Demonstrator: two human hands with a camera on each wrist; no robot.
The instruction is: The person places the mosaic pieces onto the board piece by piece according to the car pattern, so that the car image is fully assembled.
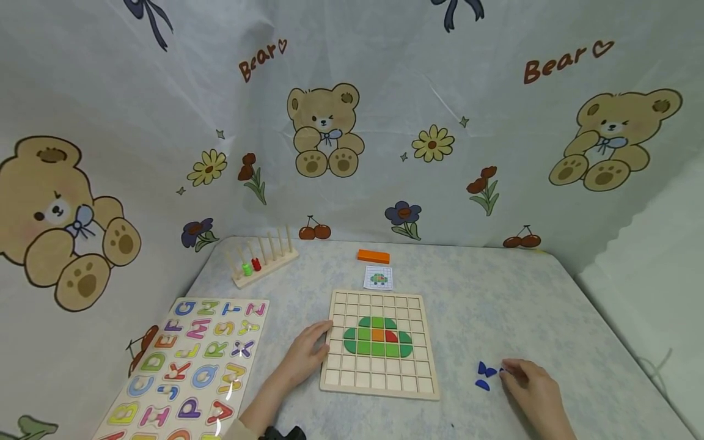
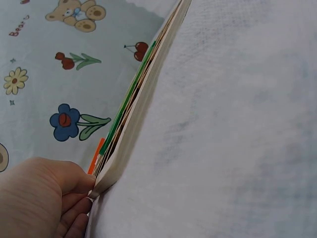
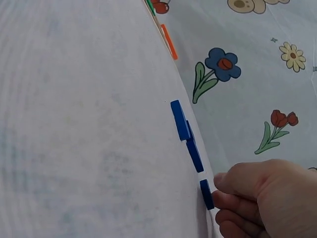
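Note:
A wooden grid board (image 1: 379,383) lies on the table with a pattern of green, orange and red tiles set in its middle. My left hand (image 1: 304,353) is at the board's left side, its fingertips against the edge; in the left wrist view the thumb meets the board's corner. To the right of the board, small flat blue pieces (image 1: 482,385) with curved edges lie in a loose group. Thumb and index finger of my right hand (image 1: 532,391) pinch at another blue piece (image 3: 207,194), of which only a bit shows in the head view.
Behind the board lie a pattern card (image 1: 377,278) and an orange block (image 1: 373,256). A wooden peg stand (image 1: 269,266) with green and red beads is at the back left. An alphabet board (image 1: 189,366) lies left of my left arm. A bear-print cloth hangs behind the table.

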